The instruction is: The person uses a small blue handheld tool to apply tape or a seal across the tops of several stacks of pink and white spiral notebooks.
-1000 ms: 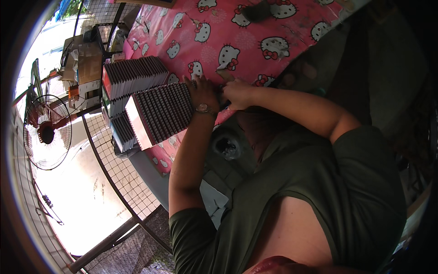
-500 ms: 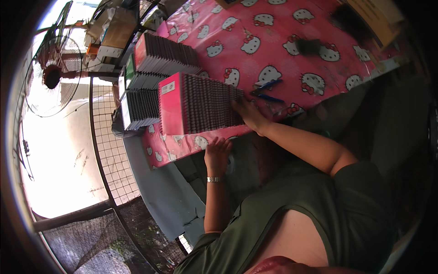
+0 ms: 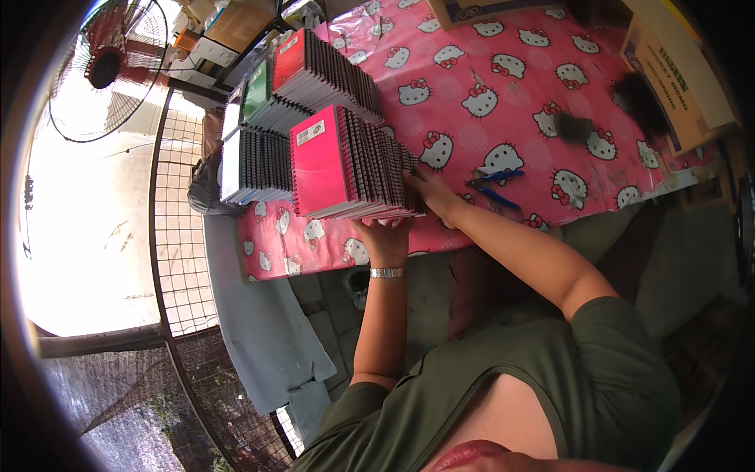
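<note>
A row of pink-covered spiral notebooks [image 3: 316,168] stands on the table, black coils along its upper side and one cover facing left. Beneath its near edge, my left hand [image 3: 385,242] grips the notebooks, a metal watch on the wrist; its fingertips are partly hidden. At the right end of the row my right hand [image 3: 431,197] presses against the last notebooks, its fingers partly out of sight behind them. Blue-handled pliers [image 3: 497,189] lie on the table just right of that hand.
Behind the row stand more spiral notebooks: red [image 3: 291,61], green [image 3: 257,94] and white ones [image 3: 233,169]. The table has a pink cartoon-cat cover [image 3: 472,71]. A cardboard box [image 3: 680,86] and a blurred dark object [image 3: 572,127] are at the right. A fan [image 3: 104,68] stands far left.
My left hand has come up from below the table edge to the near side of the pink notebooks. The right hand stays at their right end. The whole view has shifted.
</note>
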The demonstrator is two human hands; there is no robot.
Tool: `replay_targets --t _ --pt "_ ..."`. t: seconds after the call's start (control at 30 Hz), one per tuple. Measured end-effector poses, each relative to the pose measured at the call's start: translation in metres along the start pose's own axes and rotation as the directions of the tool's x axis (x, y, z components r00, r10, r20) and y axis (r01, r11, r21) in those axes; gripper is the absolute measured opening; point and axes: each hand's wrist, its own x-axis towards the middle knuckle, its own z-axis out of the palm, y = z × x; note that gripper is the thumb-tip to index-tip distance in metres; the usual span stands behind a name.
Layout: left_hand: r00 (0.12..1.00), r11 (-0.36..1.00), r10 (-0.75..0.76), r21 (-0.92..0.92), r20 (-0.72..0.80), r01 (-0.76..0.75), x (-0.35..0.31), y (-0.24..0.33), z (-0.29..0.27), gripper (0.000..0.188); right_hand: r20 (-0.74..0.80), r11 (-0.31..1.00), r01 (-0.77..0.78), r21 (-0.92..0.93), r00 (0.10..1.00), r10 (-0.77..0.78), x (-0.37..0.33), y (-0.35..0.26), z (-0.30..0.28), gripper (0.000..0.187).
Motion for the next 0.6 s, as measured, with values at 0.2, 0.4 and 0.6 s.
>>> replay_targets --t 0.2,0.4,0.6 --pt "0.994 0.994 0.101 0.030 0.028 -0.102 0.046 0.041 -0.014 0.074 0.100 0.996 -0.084 0.023 0.992 0.082 0.040 -0.023 0.034 0.086" --pt "0.996 0.996 0.089 -0.008 0.002 -0.089 0.084 0.081 -0.012 0.066 0.087 0.997 -0.071 0.011 0.994 0.070 0.098 -0.012 0.065 0.089" --pt "0.992 0.989 0.128 -0.069 -0.015 -0.129 0.100 0.097 -0.009 0.079 0.103 0.999 -0.043 -0.012 0.994 0.044 0.119 -0.016 0.084 0.080"
